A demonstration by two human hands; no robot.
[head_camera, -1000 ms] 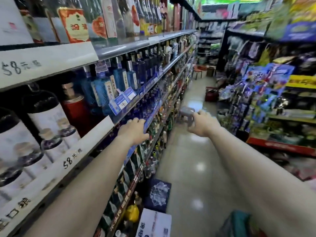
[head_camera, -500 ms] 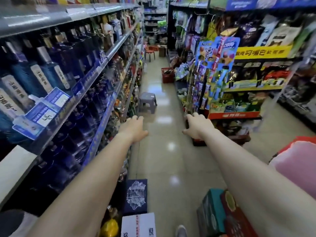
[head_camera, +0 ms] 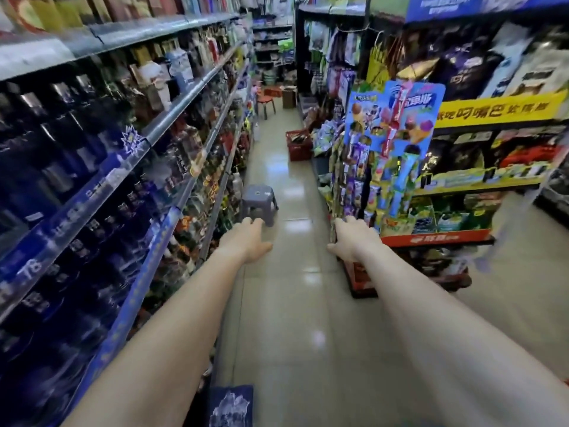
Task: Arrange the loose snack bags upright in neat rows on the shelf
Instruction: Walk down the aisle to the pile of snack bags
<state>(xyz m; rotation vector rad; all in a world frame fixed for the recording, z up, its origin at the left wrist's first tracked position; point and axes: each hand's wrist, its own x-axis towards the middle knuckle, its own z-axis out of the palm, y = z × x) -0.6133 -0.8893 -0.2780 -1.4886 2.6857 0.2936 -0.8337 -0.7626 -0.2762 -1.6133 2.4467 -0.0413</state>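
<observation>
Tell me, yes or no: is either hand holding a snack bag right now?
No. The left hand and the right hand are both stretched out over the aisle floor with nothing in them.

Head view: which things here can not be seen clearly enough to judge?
- Head view: snack bags on the right shelf are motion-blurred; upright or loose, cannot tell.
- Head view: right hand shows only its back; its grip is hidden.
- Head view: dark box is cut off by the bottom edge.
</observation>
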